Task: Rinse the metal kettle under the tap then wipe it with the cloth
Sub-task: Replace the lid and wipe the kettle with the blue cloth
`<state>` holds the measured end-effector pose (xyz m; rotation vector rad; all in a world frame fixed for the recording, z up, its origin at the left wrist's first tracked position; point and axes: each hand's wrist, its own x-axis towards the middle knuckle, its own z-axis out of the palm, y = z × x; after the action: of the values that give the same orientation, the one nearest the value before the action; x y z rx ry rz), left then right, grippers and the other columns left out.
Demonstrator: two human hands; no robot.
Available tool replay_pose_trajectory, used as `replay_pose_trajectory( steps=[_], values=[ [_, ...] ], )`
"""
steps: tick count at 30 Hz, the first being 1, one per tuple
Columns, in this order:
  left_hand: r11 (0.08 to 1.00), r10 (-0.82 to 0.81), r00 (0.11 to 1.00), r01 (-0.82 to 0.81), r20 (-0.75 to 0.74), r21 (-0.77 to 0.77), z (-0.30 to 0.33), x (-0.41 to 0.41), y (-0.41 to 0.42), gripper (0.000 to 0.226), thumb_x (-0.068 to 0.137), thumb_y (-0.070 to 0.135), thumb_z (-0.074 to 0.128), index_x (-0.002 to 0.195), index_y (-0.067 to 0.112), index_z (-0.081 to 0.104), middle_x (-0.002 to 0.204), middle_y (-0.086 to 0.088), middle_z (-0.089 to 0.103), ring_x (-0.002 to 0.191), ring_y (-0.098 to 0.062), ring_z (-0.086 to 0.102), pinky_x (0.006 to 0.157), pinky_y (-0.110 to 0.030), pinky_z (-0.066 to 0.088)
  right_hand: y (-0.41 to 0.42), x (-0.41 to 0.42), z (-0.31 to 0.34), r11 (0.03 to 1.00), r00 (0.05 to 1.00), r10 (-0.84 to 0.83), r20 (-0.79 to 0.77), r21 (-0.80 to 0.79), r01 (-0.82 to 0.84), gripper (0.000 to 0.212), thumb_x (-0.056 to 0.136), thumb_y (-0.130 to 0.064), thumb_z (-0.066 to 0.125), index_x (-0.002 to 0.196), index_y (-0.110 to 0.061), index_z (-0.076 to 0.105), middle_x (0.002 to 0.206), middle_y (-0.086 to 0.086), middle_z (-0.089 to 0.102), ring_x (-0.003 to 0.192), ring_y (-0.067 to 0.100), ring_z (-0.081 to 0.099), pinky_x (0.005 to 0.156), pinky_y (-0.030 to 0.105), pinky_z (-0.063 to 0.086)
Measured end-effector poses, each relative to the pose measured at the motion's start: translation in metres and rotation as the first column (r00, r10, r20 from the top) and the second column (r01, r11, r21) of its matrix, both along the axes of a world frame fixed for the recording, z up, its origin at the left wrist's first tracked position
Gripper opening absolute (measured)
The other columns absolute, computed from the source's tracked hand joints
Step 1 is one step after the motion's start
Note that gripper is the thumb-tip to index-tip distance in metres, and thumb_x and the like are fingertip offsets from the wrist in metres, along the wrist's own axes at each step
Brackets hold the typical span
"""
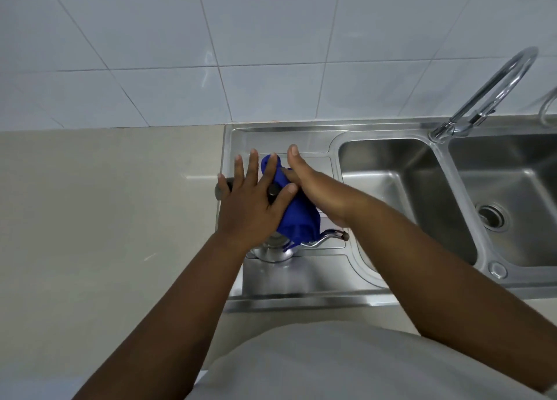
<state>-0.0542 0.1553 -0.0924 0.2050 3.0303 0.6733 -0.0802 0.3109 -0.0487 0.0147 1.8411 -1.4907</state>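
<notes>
Now I am watching the kettle [272,249] sitting on the steel drainboard [301,279], spout [328,237] pointing right toward the sink [401,188]. My left hand [253,198] is lying spread and flat across its top and black handle [221,187], while my right hand [313,185], fingers straight, is pressing the blue cloth [297,216] against it. Farther right, the tap [488,92] is arching over the basins.
</notes>
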Motion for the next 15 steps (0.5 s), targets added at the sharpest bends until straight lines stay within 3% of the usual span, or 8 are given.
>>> replay_pose_trajectory(
  steps=[4, 7, 9, 12, 15],
  values=[
    [0.996, 0.033, 0.999, -0.036, 0.031, 0.077, -0.001, 0.000, 0.005, 0.086, 0.077, 0.083, -0.001, 0.152, 0.040, 0.009, 0.165, 0.000, -0.001, 0.150, -0.022, -0.014, 0.117, -0.057, -0.010, 0.025, -0.014, -0.026, 0.996, 0.996, 0.038, 0.076, -0.087, -0.031, 0.078, 0.084, -0.084, 0.017, 0.134, -0.041, 0.058, 0.135, -0.004, 0.066, 0.126, 0.015, 0.061, 0.111, 0.035, 0.042],
    [0.996, -0.058, 0.998, 0.056, 0.016, 0.063, -0.002, -0.007, 0.000, 0.078, 0.082, 0.080, 0.013, 0.150, 0.042, 0.016, 0.165, 0.002, 0.003, 0.151, -0.020, -0.012, 0.117, -0.058, -0.008, 0.029, -0.003, -0.056, 0.995, 0.991, -0.052, 0.123, -0.078, 0.061, 0.081, 0.087, -0.081, 0.017, 0.135, -0.030, 0.058, 0.115, 0.009, 0.073, 0.103, 0.020, 0.066, 0.101, 0.039, 0.051],
    [0.990, -0.122, 0.992, 0.122, -0.012, 0.070, -0.001, -0.010, -0.005, 0.077, 0.083, 0.078, 0.023, 0.150, 0.041, 0.020, 0.165, 0.002, 0.003, 0.151, -0.021, -0.011, 0.118, -0.058, -0.004, 0.024, 0.011, -0.070, 0.996, 0.994, -0.082, 0.075, -0.039, 0.085, 0.086, 0.079, -0.088, 0.019, 0.136, -0.034, 0.055, 0.125, 0.012, 0.069, 0.109, 0.020, 0.064, 0.111, 0.045, 0.045],
    [0.999, -0.043, 0.998, 0.043, -0.047, -0.003, -0.003, -0.009, -0.009, 0.094, 0.077, 0.084, 0.027, 0.154, 0.031, 0.013, 0.164, -0.003, -0.002, 0.151, -0.025, -0.011, 0.121, -0.052, -0.001, 0.017, 0.035, -0.076, 0.976, 0.988, -0.147, -0.034, -0.167, 0.140, 0.101, 0.057, -0.101, 0.029, 0.143, -0.049, 0.039, 0.153, -0.001, 0.048, 0.133, 0.011, 0.051, 0.114, 0.035, 0.038],
    [0.987, 0.145, 0.989, -0.146, 0.017, 0.069, -0.007, 0.003, -0.001, 0.107, 0.074, 0.089, 0.026, 0.155, 0.022, 0.004, 0.164, -0.002, -0.008, 0.150, -0.019, -0.014, 0.122, -0.043, 0.003, 0.009, 0.050, -0.081, 0.962, 0.926, -0.147, -0.348, -0.270, 0.051, 0.097, 0.074, -0.092, 0.024, 0.156, -0.042, 0.018, 0.168, -0.014, 0.011, 0.155, 0.009, 0.014, 0.123, 0.028, 0.021]
  ],
)
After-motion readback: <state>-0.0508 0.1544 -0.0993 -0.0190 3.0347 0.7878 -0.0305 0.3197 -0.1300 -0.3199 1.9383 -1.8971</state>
